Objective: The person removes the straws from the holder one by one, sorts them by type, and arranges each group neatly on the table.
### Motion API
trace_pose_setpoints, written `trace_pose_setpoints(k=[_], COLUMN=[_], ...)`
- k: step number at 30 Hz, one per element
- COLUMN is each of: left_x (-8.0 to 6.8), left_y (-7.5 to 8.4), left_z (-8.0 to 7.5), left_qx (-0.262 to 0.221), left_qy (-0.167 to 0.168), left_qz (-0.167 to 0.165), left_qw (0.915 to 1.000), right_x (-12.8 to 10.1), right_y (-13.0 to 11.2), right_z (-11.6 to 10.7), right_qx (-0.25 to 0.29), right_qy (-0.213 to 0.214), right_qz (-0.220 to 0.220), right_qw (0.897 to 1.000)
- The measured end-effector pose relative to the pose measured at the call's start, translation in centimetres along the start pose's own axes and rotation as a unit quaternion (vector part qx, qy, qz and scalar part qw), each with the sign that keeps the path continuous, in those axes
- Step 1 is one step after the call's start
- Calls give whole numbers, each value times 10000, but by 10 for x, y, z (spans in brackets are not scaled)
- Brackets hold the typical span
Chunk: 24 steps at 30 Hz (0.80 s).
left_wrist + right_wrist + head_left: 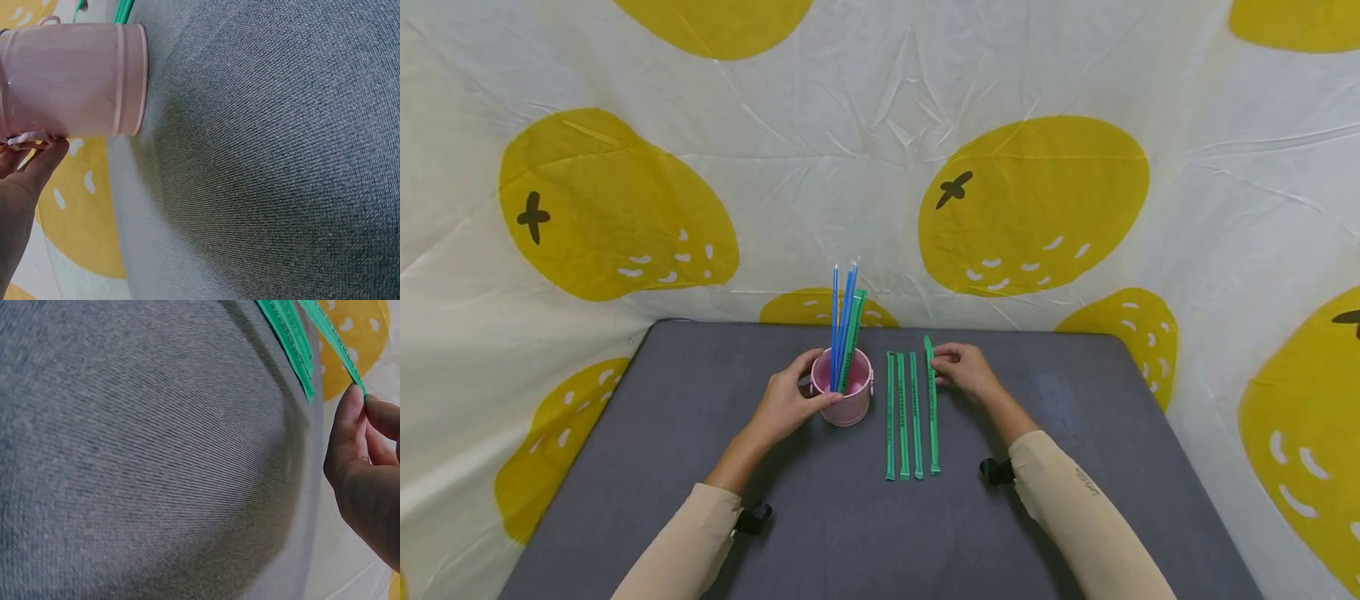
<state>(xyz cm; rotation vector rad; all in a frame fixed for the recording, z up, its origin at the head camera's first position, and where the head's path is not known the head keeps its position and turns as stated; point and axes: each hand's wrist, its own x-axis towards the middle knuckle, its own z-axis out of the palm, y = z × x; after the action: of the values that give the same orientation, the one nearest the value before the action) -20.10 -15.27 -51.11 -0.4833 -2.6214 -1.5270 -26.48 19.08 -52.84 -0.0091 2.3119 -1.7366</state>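
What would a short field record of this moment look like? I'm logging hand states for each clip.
left hand: grips the pink cup
right hand: fingers pinch the far end of the rightmost green straw
in cup: blue straws, one green wrapped straw
on table: four green straws side by side
backdrop: lemon-print cloth

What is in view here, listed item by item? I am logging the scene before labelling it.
pink cup: one, pale pink, on the table left of the flat straws, held by the left hand.
blue straws: at least two, standing in the cup.
green straw in cup: one, wrapped, standing in the cup.
green straws on table: four, wrapped, side by side right of the cup; the rightmost has its far end lifted.
table: one, grey fabric top.
backdrop: white cloth with yellow fruit prints.
left hand: fingers round the cup.
right hand: fingers pinch the rightmost straw's far end.
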Motion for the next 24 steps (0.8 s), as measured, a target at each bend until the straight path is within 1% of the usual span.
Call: trace_pose_setpoints(k=[10,18,24], left_x=[1,1,0], left_y=[0,1,1], left_z=[0,0,-1], left_qx=[-69,-162,-143], left_qy=[-40,-66,-52], left_qz=[-18,-64,-52], left_qw=[10000,9998,9999], right_x=[3,4,4], right_y=[4,7,7], right_z=[10,16,20], right_qx=[-86,-214,-428], right_qy=[183,407,530], right_qz=[380,500,451], right_qw=[9991,9977,9967])
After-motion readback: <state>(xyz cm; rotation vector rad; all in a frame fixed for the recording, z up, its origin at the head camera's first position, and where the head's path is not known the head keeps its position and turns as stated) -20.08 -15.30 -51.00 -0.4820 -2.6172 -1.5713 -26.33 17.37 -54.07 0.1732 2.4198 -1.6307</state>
